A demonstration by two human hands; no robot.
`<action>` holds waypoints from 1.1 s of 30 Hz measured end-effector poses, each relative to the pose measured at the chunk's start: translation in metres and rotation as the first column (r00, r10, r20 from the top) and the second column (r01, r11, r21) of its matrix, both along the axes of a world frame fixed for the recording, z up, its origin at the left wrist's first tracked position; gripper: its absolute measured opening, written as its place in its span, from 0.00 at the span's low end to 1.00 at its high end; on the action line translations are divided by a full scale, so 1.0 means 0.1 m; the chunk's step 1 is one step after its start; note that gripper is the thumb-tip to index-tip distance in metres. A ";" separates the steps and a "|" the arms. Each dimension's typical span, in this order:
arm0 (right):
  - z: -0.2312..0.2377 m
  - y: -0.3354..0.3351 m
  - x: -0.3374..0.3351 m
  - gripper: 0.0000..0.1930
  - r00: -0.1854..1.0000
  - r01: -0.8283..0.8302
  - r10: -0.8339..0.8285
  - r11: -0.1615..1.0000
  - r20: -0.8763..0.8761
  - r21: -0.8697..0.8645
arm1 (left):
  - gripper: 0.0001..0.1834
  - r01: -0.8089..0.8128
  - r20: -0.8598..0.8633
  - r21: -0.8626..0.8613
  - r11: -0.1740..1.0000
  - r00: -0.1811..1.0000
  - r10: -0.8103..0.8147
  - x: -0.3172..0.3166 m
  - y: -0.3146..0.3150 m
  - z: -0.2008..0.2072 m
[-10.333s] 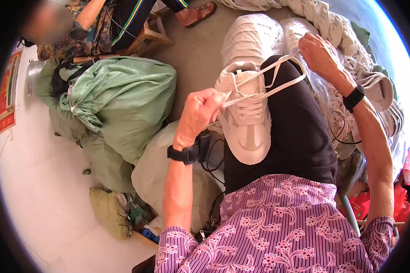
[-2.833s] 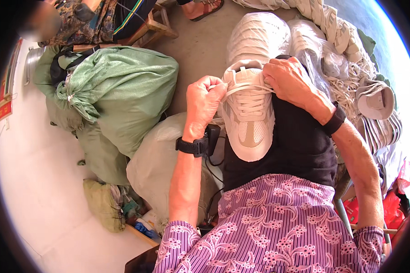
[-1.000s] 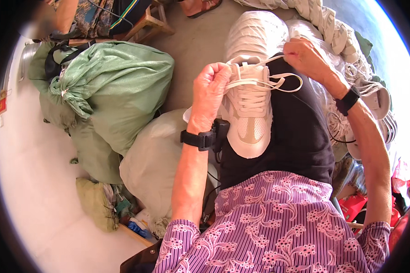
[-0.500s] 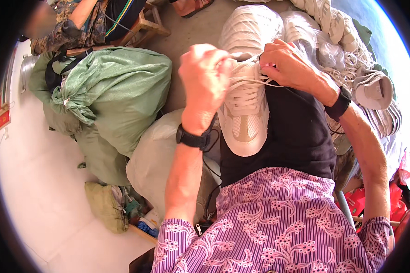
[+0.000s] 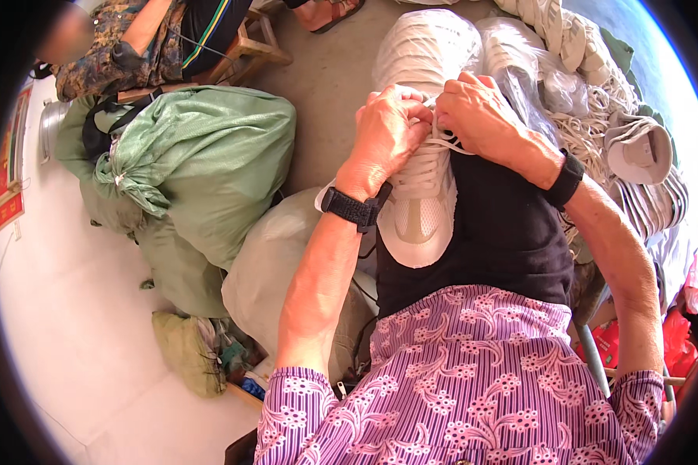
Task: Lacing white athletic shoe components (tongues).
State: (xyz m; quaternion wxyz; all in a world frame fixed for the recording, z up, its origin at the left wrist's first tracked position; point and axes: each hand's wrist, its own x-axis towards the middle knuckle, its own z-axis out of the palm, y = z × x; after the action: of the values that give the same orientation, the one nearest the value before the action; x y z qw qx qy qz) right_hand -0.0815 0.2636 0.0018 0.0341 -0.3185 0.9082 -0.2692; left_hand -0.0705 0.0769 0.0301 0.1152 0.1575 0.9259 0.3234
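A white lace-up sneaker [image 5: 416, 225] with a beige toe patch lies over my black-clad lap, its toe toward me. White shoelaces [image 5: 447, 142] run across its upper part and loop out on the right. My left hand [image 5: 388, 132] is closed over the top of the lacing, thumb and fingers pinched on a lace. Close beside it, my right hand [image 5: 485, 120] is also pinched on the laces, its fingertips almost meeting the left ones. Both hands hide the shoe's opening and the exact crossing of the laces.
Beyond the hands stand clear plastic bags [image 5: 426, 48] of pale shoe parts. A heap of white laces [image 5: 597, 116] and stacked shoe pieces [image 5: 637, 151] lies at the right. Green sacks [image 5: 209, 155] fill the left, near another seated person's arm [image 5: 146, 27]. A wooden stool [image 5: 260, 46] stands behind.
My left hand has come right and slightly nearer, from a raised fist left of the shoe to the laces. The right hand has shifted slightly; the lace stretched between them is now gathered.
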 end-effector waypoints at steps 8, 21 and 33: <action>0.17 0.10 0.14 0.04 0.996 -0.003 0.025 0.968 0.084 -0.250 | 0.04 0.073 -0.149 -0.064 0.995 0.985 -0.082 0.00 0.05 -0.04; 0.19 -0.01 0.07 0.06 0.995 -0.044 0.080 0.904 0.067 -0.426 | 0.03 0.067 -0.427 -0.252 0.965 0.887 -0.173 -0.05 -0.17 0.15; 0.20 0.03 0.01 0.08 0.970 -0.133 0.195 0.929 0.149 -0.345 | 0.02 -0.092 -0.469 -0.124 0.988 0.883 0.023 -0.27 -0.60 0.17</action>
State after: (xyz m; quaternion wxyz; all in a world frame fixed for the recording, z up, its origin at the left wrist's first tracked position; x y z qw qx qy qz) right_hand -0.0806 0.2667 0.0219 0.0845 -0.3690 0.8129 -0.4426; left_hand -0.0977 0.0172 0.0471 -0.1091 0.1943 0.9515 0.2123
